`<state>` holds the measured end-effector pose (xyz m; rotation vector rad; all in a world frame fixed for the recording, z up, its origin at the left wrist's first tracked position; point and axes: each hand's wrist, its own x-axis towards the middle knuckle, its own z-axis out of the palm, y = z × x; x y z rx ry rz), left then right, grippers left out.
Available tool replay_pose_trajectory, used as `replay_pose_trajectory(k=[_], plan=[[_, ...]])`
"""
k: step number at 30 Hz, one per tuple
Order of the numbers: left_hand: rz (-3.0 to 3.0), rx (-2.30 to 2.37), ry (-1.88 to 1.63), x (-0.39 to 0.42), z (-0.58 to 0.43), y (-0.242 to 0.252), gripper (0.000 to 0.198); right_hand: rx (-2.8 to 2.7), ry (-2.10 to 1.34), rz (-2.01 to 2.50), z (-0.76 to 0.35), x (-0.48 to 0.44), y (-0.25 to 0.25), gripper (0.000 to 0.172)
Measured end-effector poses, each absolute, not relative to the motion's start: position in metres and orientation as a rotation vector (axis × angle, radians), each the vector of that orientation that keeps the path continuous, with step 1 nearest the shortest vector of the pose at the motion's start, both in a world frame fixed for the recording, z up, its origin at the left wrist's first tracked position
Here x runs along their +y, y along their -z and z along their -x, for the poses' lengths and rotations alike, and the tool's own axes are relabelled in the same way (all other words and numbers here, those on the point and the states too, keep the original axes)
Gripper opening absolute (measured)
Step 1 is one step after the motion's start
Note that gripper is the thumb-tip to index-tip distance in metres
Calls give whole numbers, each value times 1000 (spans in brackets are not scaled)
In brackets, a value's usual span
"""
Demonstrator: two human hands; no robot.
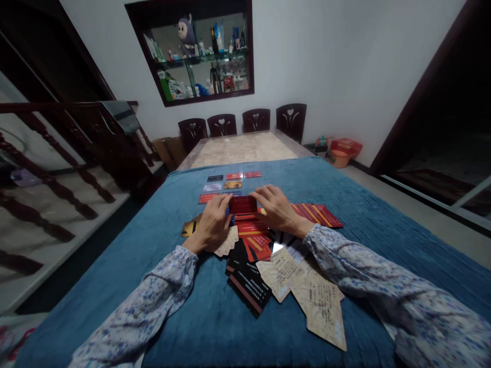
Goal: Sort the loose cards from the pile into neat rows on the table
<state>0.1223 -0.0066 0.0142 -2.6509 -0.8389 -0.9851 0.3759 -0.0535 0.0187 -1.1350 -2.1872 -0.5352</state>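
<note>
Between my two hands a dark red card stands tilted up, its long face toward me. The fingers of my left hand close on its left end, and those of my right hand pinch its right end. Below it lie fanned red cards with yellow stripes. Nearer to me are black cards and beige cards with printed text, overlapping loosely. Small beige cards spread beneath my left hand, beside gold cards. More red cards fan out past my right wrist.
Behind my hands, several cards lie in rows, among them a black card and a gold card. A blue cloth covers the near table; its marble top shows beyond. Dark chairs stand at the far end.
</note>
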Motion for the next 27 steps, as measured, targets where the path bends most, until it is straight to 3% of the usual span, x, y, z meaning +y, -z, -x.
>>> replay_pose_trajectory(k=[14,27], plan=[[2843,-964,1031,5,-111,-21,53,-2281,306,1094,-378,-37,-22,50],[2988,-1060,913,32,-81,-40,52,-2455,188,1191,-348,-1,-44,35]])
